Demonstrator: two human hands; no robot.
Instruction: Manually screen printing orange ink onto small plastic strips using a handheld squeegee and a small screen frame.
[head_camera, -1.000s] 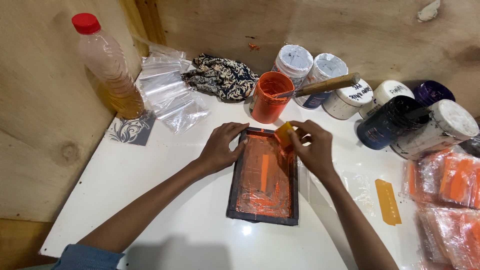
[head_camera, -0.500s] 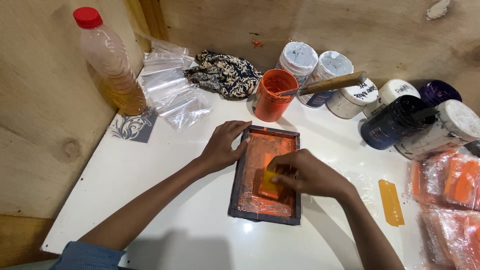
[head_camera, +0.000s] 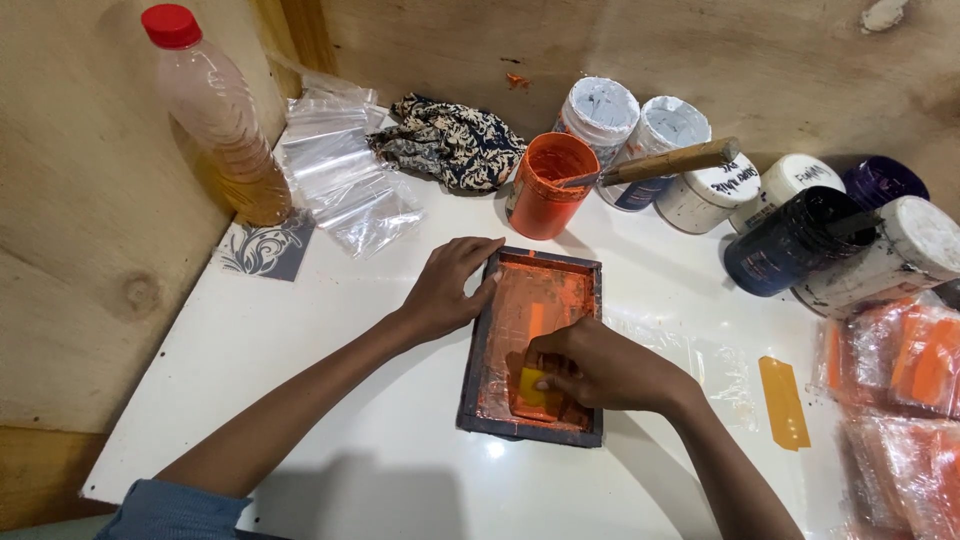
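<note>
At the white table's (head_camera: 300, 400) centre lies a small dark-framed screen (head_camera: 532, 345), pinned flat at nine o'clock by the left hand (head_camera: 450, 290) with fingers spread, while the right hand (head_camera: 600, 370) pinches a yellow squeegee (head_camera: 535, 388) tightly over orange ink, the orange paint cup (head_camera: 545, 185) standing at twelve o'clock.

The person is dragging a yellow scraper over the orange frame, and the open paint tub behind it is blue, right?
Not quite. The open paint tub behind the frame is orange, not blue, as the head view shows. The right hand does press the yellow scraper onto it.
</note>
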